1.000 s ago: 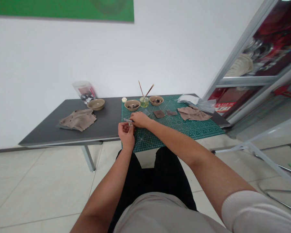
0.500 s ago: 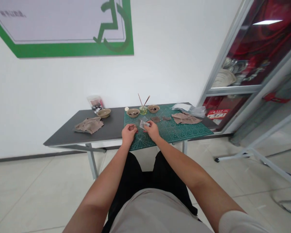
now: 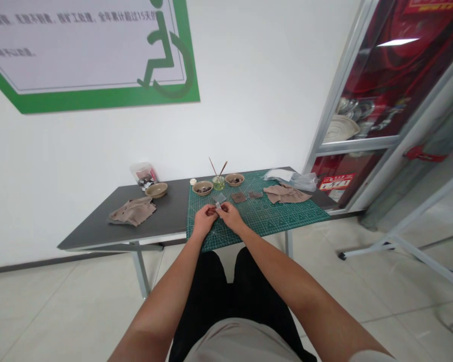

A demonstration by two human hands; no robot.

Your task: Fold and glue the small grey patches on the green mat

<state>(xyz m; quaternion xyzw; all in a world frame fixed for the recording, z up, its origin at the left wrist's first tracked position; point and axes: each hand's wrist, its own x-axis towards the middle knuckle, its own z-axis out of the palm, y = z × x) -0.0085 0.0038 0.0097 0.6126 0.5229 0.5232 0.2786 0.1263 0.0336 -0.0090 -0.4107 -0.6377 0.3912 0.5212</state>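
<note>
As the head camera looks down, the left hand and right hand meet above the near part of a green cutting mat, their fingers curled closely around a small pale flat piece; a piece this small is best pinched by its edges, with the wrists kept low and steady; the fingers hide much of it, so which hand has hold cannot be told; its material is too small to make out; a grey square lies just beyond.
</note>
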